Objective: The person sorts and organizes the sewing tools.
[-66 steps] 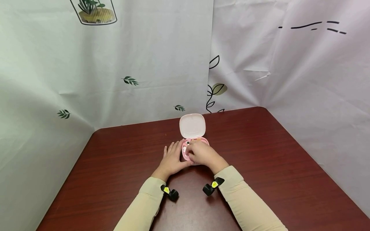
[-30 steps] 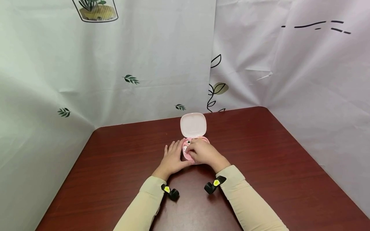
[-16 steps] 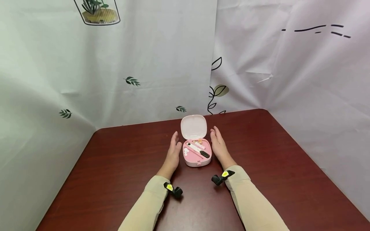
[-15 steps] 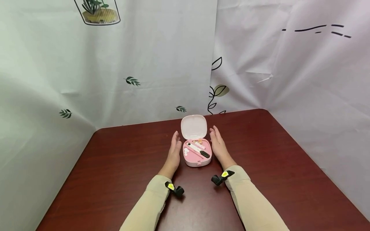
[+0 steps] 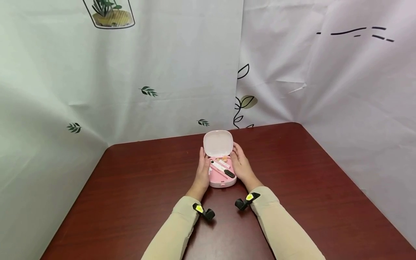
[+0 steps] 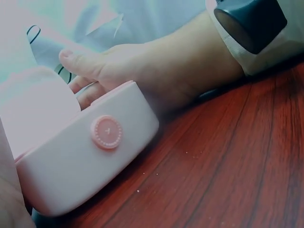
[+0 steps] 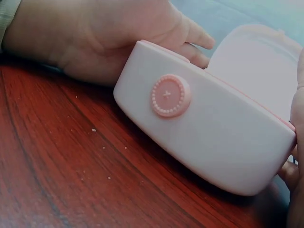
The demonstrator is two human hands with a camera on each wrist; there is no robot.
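A small pink-and-white case (image 5: 222, 184) stands on the table with its lid (image 5: 218, 143) raised behind it. A round button-shaped knob (image 7: 169, 95) sits on its front. Inside lies a white tool with a dark handle (image 5: 229, 173), beside a thin pink stick, a white piece and orange bits. My left hand (image 5: 202, 175) lies along the case's left side, thumb at the rim, covering that edge. My right hand (image 5: 242, 168) lies along the right side, fingers extended toward the lid. In the left wrist view the right thumb (image 6: 78, 63) points upward over the case.
A dark reddish-brown wooden table (image 5: 146, 187) extends around the case. White fabric with printed leaves (image 5: 182, 72) hangs behind it and at both sides. A black wrist camera (image 5: 208, 215) sits on each sleeve cuff.
My right hand has come out of the case, where its fingers were bent over the contents. Both hands then stood apart beside it and have now closed in on its sides.
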